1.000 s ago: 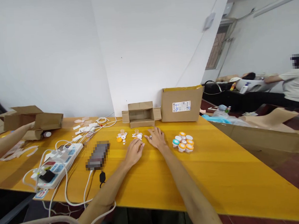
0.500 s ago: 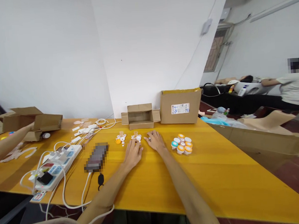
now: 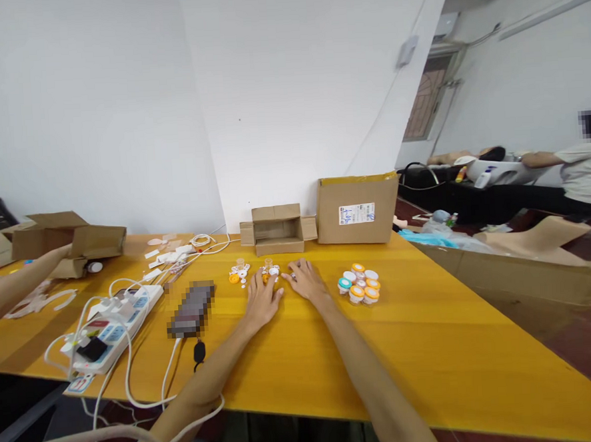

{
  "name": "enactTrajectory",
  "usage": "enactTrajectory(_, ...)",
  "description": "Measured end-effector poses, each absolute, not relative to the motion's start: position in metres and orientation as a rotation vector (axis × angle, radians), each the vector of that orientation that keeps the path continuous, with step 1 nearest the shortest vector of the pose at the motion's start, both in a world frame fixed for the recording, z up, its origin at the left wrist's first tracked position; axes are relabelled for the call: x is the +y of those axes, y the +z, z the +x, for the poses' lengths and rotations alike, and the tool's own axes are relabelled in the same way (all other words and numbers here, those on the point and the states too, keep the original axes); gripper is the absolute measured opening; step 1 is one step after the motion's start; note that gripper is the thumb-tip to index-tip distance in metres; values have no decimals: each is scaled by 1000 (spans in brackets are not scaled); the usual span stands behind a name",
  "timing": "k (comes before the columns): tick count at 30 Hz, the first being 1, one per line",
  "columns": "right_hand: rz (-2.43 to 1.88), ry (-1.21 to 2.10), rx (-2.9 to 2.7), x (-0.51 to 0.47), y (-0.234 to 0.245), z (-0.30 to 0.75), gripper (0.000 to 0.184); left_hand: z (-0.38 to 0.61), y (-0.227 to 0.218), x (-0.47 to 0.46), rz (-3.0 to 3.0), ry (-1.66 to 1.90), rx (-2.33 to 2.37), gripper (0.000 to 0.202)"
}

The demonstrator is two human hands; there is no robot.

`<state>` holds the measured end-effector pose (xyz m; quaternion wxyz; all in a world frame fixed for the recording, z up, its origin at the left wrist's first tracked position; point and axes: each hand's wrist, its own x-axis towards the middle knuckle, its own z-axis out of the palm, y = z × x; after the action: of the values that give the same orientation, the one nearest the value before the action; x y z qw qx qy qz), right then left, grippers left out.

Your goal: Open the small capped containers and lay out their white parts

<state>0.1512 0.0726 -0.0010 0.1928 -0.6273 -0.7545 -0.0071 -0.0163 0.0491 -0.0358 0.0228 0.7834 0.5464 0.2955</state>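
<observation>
Both my arms reach out over a yellow table (image 3: 434, 359). My left hand (image 3: 261, 300) lies palm down with its fingers spread, the fingertips at a small pile of white and orange plastic parts (image 3: 270, 271). My right hand (image 3: 305, 280) lies flat beside it, fingers apart, touching the same pile from the right. A second little pile of white and orange parts (image 3: 238, 273) sits just left of my left hand. A cluster of small round containers with orange, teal and white lids (image 3: 360, 284) stands right of my right hand. Neither hand visibly holds anything.
A small open cardboard box (image 3: 278, 229) and a larger closed one (image 3: 357, 208) stand at the wall. At left lie a power strip with cables (image 3: 111, 322), a dark phone (image 3: 191, 309), and more cartons (image 3: 69, 240). Another person's arm (image 3: 14, 285) reaches in at left; people work at far right.
My left hand has opened flatter and slid slightly forward to the parts pile. The right hand shifted a little left. The view drifted slightly.
</observation>
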Motion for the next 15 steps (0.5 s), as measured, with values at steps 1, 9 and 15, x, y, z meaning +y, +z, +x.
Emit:
enactTrajectory(1, -1754, -18, -2124, 72, 0, 151, 28, -15, -37, 50, 2427, 906, 1696, 42)
enactTrajectory(9, -1750, 13, -2119, 68, 1, 148, 26, -8, -39, 60, 2439, 839, 1762, 43)
enactTrajectory(15, -1756, 27, -2111, 69, -2, 147, 29, -1, -35, 76, 2371, 827, 1824, 45)
